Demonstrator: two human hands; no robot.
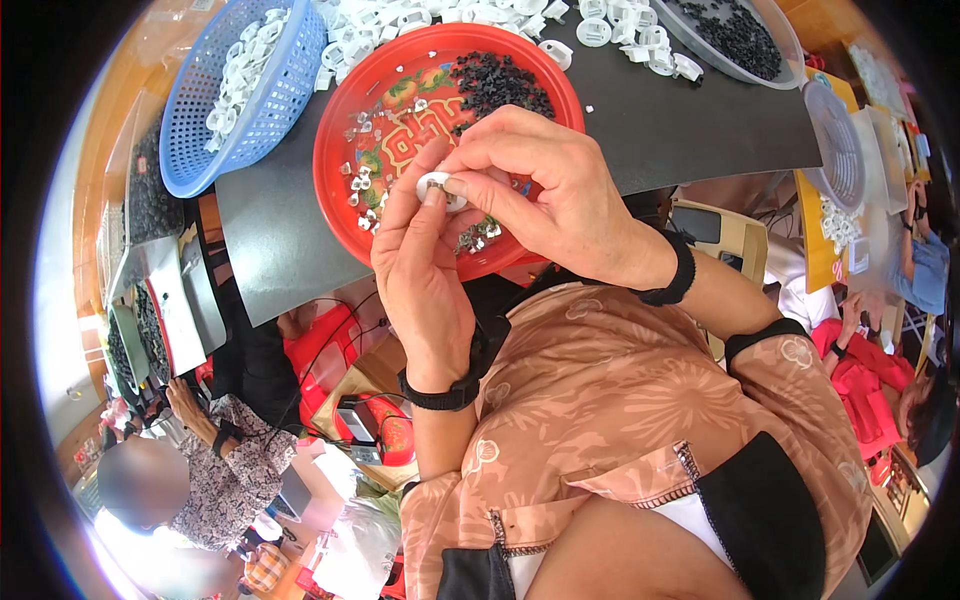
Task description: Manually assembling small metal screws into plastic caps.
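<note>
A small, round, white plastic piece (428, 183) is held up between the fingertips of both hands, above a round red tray with a printed floral pattern (330, 190). It sits at the upper end of the left hand (425, 265), pinched between the thumb, which presses on its face, and the fingers behind it. To its right, the right hand (555, 195) also grips it, the thumb tip against its right edge and the bent index finger curled over from above; its other fingers are folded in. The thumbs cover part of the piece, so whether a smaller part sits in it cannot be told.

Around the hands, inside the tray, tiny black parts (500, 85) are heaped beyond the right hand, and small, shiny, pale pieces (362, 185) are scattered to the left of the left hand. The tray rests on a dark, flat tabletop (285, 225). Beyond its far rim spreads a pile of white plastic parts (400, 22). Left of the tray stands a blue, perforated plastic basket (255, 140) holding more white parts (240, 85). At the far right, a shallow, translucent plastic bowl (788, 75) contains black bits (735, 42).
</note>
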